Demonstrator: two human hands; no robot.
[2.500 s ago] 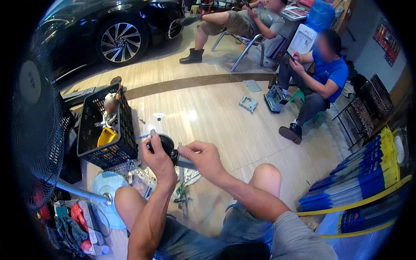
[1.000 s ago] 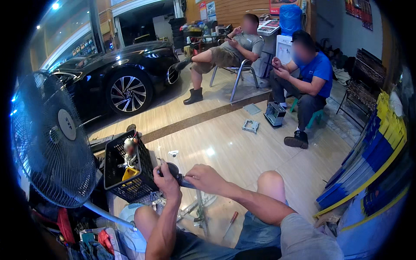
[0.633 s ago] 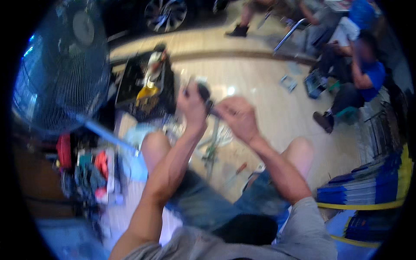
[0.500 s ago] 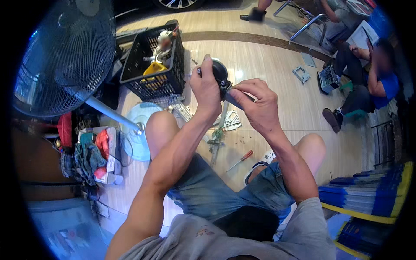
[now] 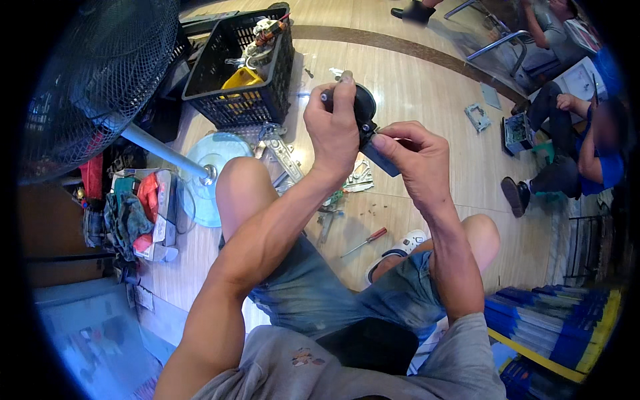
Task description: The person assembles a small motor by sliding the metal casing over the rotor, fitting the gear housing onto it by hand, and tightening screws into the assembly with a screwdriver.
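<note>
My left hand (image 5: pixel 332 128) grips a round black part (image 5: pixel 363 105), held up above my knees. My right hand (image 5: pixel 415 157) pinches a dark flat piece (image 5: pixel 380 159) that sticks out from the lower side of that part. Both hands touch the same assembly. I sit with my knees apart in denim shorts. On the wooden floor below the hands lie loose metal brackets (image 5: pixel 283 152) and a red-handled screwdriver (image 5: pixel 365 241).
A black plastic crate (image 5: pixel 239 72) with a yellow item and tools stands ahead on the left. A standing fan (image 5: pixel 93 80) with a round base (image 5: pixel 207 173) is at my left, beside a heap of tools and rags (image 5: pixel 133 217). A seated person in blue (image 5: pixel 587 150) is at the right. Blue stacked sheets (image 5: pixel 553 323) lie at lower right.
The view has swung down from the room and car toward my lap. Both hands kept hold of the black part, which now sits closer to the camera.
</note>
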